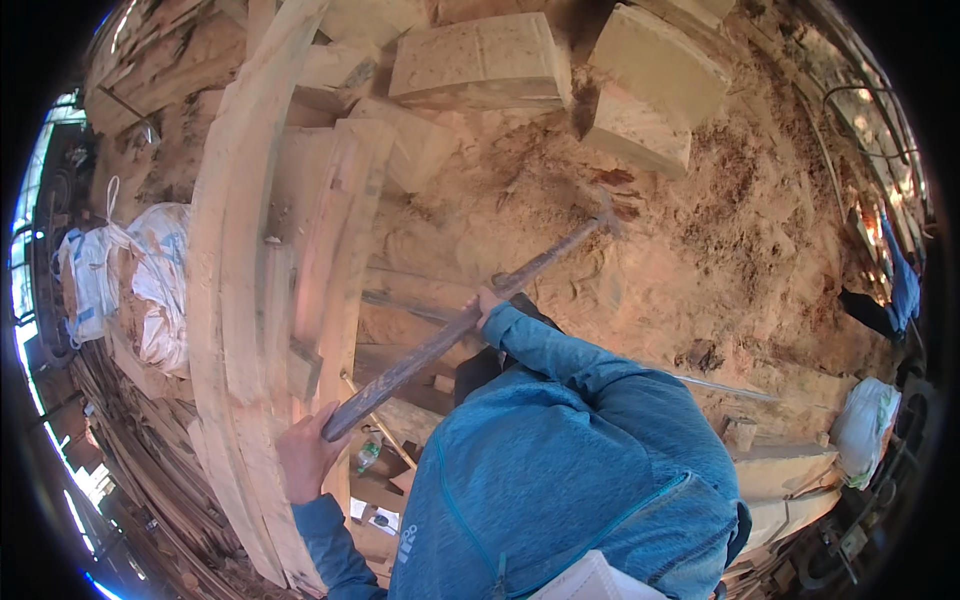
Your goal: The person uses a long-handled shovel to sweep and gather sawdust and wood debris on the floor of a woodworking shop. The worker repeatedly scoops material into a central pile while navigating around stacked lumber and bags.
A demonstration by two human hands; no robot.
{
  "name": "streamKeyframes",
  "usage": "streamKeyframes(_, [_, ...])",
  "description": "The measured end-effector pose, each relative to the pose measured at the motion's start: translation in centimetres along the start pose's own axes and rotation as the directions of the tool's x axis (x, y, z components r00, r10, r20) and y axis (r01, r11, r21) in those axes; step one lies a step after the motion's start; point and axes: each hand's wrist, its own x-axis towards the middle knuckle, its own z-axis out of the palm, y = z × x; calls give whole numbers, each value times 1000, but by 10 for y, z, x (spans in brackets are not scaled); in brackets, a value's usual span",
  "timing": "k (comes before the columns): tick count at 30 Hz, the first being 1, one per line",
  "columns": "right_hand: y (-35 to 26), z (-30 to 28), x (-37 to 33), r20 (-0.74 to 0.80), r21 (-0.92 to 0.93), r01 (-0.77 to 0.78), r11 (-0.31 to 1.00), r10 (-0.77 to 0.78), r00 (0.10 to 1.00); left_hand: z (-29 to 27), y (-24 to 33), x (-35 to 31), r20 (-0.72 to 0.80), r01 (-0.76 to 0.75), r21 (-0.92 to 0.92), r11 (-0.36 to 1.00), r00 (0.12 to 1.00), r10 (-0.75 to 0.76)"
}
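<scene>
A long dark handle runs diagonally through the middle, part of a long-handled tool [415,363] with a small T-shaped head [608,212]. Whether it is a hoe or a pick, I cannot tell. My left hand [306,456] grips the butt end at the lower left. Farther up the shaft, my right hand [487,304] is wrapped around it, its fingers partly hidden. The head rests on or just above loose reddish-brown earth [560,190]. Blue sleeves cover both my arms.
Long timber beams [240,200] stretch along my left. Large squared blocks [480,62] lie at the far side, with another pair [655,85] to their right. White sacks [150,260] sit beyond the beams; one more sack [865,425] is at right, below a blue cloth [902,280].
</scene>
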Motion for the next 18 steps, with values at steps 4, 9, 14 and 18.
streamKeyframes(4, [5,-50,63,-130,-85,102,991,-112,985,37,-9,-2,-45,-52,46,998,998,54])
streamKeyframes(9, [51,-30,171,78,40,-53,998,50,996,23,-30,-19,-127,-77,252,965,986,112])
streamKeyframes(14, [54,4,144,197,117,-47,992,23,980,18,-31,-41,-109,15,287,958,994,17])
streamKeyframes(18, [74,-16,41,308,357,-19,934,-98,946,38,-44,-69,-210,-86,180,980,970,123])
